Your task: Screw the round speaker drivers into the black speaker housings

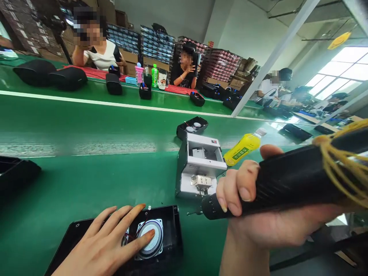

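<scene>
My left hand [112, 239] lies with spread fingers over a black speaker housing [172, 237] on the green bench. Its thumb touches the round silver back of a speaker driver [151, 239] set in the housing; thin wires run beside it. My right hand [247, 199] is wrapped round a black electric screwdriver [290, 176] with yellow cord tied near its rear end. The screwdriver's thin bit points left, above the bench just right of the housing. Beyond the bit stands a white and grey screw feeder [207, 165] with a metal block on its front.
A yellow drink bottle [243, 147] lies tilted beside the feeder, and an open speaker housing [192, 127] is behind it. Another black housing [18, 174] is at the left edge. Across the green line sit several people, with more housings and bottles before them.
</scene>
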### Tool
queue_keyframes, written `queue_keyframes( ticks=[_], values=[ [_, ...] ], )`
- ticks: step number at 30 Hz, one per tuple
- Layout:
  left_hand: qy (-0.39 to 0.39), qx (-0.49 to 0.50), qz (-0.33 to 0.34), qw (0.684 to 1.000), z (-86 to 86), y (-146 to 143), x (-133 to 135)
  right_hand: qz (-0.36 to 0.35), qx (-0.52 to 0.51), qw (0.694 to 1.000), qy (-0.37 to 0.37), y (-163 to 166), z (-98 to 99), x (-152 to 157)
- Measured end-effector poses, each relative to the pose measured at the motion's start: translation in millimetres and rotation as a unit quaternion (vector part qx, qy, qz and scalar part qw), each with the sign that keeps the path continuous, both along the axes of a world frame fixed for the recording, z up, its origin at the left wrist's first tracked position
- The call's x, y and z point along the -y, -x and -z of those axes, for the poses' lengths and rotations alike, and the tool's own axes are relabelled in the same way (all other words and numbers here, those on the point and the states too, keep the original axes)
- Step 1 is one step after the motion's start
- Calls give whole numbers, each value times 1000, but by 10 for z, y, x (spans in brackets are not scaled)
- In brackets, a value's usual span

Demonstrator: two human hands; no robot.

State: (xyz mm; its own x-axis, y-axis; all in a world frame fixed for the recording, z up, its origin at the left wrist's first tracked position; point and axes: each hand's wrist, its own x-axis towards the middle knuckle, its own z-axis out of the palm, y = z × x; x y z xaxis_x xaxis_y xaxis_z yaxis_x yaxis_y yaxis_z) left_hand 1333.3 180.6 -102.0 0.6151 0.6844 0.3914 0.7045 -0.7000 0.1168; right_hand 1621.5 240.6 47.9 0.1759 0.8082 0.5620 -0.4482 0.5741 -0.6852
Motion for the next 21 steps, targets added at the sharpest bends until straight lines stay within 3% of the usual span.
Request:
queue_keyframes(
  ticks=[6,15,21],
  values=[
    [36,-18,-30,999,-243,-71,55,-73,-29,996,32,338,-39,-15],
    [49,-32,-17,998,-321,-68,47,-136,4,990,46,619,446,-155],
    [35,-76,17,996,-314,13,-21,-178,2,983,42,640,619,-207]
  ],
)
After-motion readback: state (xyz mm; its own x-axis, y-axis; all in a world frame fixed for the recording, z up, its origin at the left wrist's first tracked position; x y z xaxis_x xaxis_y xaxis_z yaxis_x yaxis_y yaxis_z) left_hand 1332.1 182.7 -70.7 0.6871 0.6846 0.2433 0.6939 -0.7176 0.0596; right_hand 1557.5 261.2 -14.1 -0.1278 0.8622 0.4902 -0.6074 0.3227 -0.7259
